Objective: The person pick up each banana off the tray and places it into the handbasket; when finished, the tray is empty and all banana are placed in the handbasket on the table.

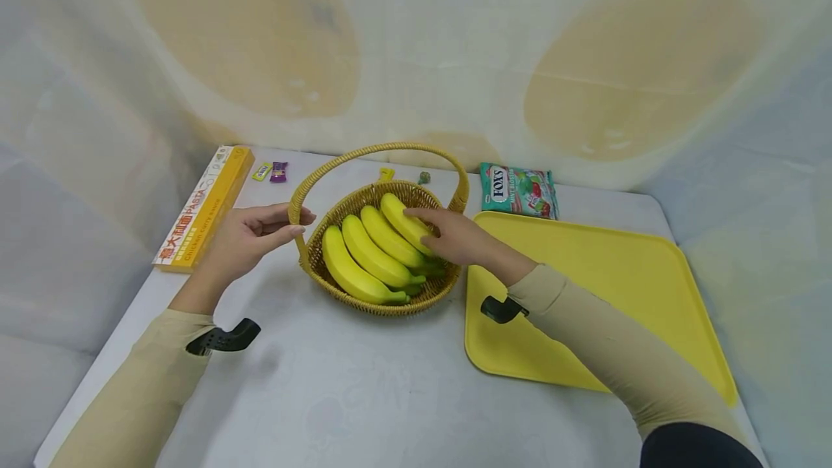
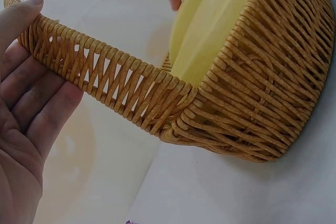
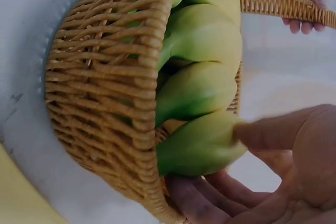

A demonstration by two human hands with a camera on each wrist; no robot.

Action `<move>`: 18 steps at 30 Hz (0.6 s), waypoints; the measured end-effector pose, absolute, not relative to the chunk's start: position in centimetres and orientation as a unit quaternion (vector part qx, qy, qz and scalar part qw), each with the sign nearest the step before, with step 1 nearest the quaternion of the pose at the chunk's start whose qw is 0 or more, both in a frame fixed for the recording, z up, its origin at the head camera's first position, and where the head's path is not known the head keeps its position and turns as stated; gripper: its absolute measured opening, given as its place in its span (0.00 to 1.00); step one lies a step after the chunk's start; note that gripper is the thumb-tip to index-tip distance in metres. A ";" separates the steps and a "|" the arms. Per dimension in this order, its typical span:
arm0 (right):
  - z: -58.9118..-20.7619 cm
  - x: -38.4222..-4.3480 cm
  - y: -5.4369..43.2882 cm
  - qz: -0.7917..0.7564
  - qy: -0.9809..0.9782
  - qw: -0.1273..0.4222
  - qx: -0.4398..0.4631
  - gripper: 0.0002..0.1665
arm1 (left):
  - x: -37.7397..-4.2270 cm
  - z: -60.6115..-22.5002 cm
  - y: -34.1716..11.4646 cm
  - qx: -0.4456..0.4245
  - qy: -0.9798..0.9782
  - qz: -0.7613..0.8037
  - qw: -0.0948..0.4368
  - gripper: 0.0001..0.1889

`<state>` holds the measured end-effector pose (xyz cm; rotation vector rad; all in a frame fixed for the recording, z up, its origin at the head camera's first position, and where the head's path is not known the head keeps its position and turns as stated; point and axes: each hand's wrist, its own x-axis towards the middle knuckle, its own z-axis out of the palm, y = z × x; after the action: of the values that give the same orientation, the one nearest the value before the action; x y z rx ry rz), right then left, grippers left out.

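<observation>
A wicker basket with a tall arched handle stands on the white table, holding several yellow bananas with green stems side by side. My left hand grips the left side of the handle, thumb on one face and fingers behind it; the left wrist view shows the woven handle between them. Inside the basket's right side, my right hand holds the rightmost banana. In the right wrist view the thumb presses one side of that banana, and the fingers reach under its other side.
Right of the basket lies a yellow tray, with the right forearm over it. A green Fox's candy bag is behind the tray. At left are a pasta box, a yellow-green candy and a purple candy.
</observation>
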<state>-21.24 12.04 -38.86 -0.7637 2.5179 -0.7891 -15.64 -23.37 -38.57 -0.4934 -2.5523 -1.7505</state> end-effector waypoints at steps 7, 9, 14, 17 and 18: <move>-39.2 -21.2 12.4 -0.268 0.906 0.193 -0.264 0.38 | -15.6 -38.6 -23.4 -0.160 -0.815 -0.557 0.005 0.14; -39.4 -21.1 12.4 -0.264 0.908 0.192 -0.262 0.37 | -15.6 -38.6 -23.4 -0.159 -0.815 -0.558 0.004 0.14; -39.7 -20.9 12.3 -0.251 0.914 0.177 -0.265 0.37 | -15.6 -38.6 -23.4 -0.157 -0.814 -0.559 0.003 0.14; -39.8 -20.9 12.3 -0.243 0.916 0.167 -0.271 0.37 | -15.6 -38.7 -23.4 -0.158 -0.813 -0.560 0.004 0.14; -39.8 -20.9 12.3 -0.242 0.917 0.165 -0.272 0.38 | -15.6 -38.7 -23.4 -0.158 -0.813 -0.560 0.003 0.14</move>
<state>-20.86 12.25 -39.80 -0.7755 2.6109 -0.6890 -15.60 -23.39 -38.67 -0.4959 -2.5490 -1.7558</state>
